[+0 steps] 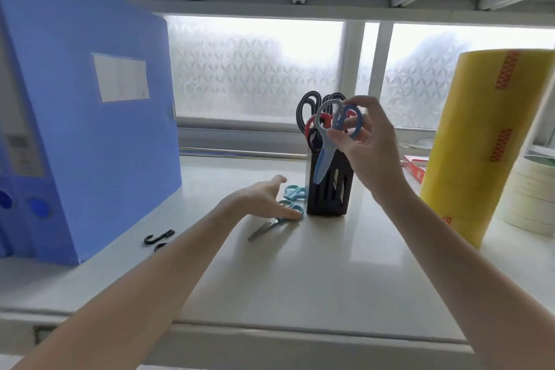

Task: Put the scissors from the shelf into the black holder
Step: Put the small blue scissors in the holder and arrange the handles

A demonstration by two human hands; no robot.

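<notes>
Two tall blue plastic file boxes (90,129) stand at the left of the white shelf (300,273), the nearer bearing a pale blank label. One large roll of yellow tape (480,144) with red printed patches stands upright at the right, a stack of cream tape rolls (531,192) just beside it and a red flat box (416,166) behind. One black slotted plastic holder (330,189) stands mid-shelf before the frosted window; it contains several scissors, black-handled and red-handled loops rising above its rim. One right hand (372,147), raised in front of the holder's upper part, pinches a pair of scissors with grey and blue handles (329,141) by the loops, blade sheath pointing down across the holder's front, outside it. One left hand (264,198), fingers spread wide and holding nothing, rests its fingertips on a teal-handled pair of scissors (277,221) lying flat on the shelf just left of the holder. One further teal-handled pair (295,192) lies behind it, against the holder's base. Two small black hooks (159,239) lie near the file boxes.
</notes>
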